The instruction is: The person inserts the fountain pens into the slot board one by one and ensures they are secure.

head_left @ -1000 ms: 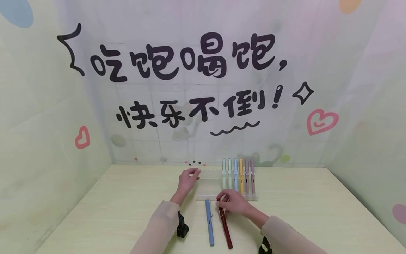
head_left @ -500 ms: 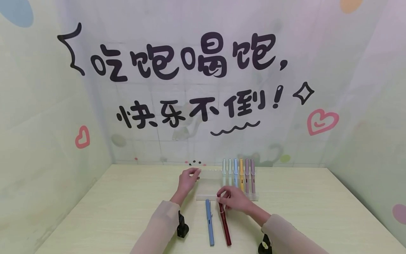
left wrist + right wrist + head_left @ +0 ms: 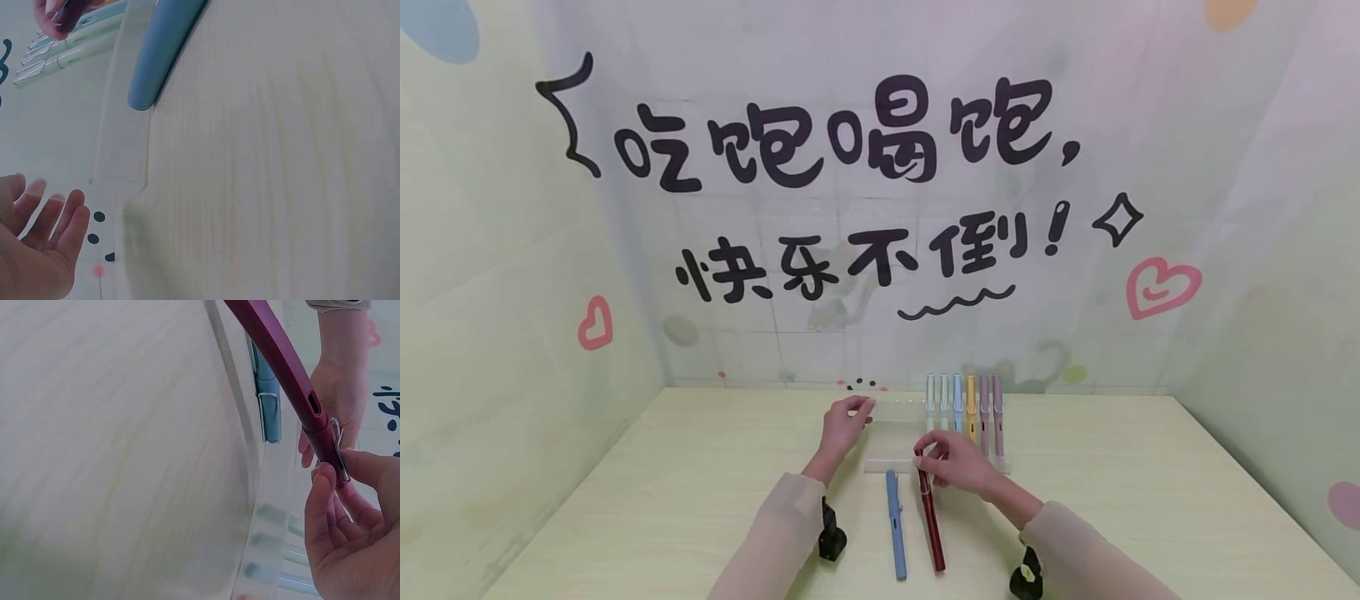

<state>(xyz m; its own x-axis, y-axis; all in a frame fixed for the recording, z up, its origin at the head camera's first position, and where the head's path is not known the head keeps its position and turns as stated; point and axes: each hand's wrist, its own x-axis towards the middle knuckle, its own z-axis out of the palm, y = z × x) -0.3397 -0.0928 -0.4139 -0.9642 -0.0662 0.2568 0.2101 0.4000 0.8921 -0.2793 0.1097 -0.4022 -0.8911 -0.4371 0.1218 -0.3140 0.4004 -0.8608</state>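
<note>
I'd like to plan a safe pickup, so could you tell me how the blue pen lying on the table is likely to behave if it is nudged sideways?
The blue pen looks rigid, so it should move as one piece. Its rounded barrel may roll on the smooth table, though its wire clip would probably stop it. It appears slim and plastic, so likely light.

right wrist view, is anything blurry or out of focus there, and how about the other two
Right wrist view: the dark red pen and fingers are sharp, the clear rack smears. Left wrist view: the blue pen looms soft and oversized. Head view: even light, walls bowed by the wide lens.
</note>
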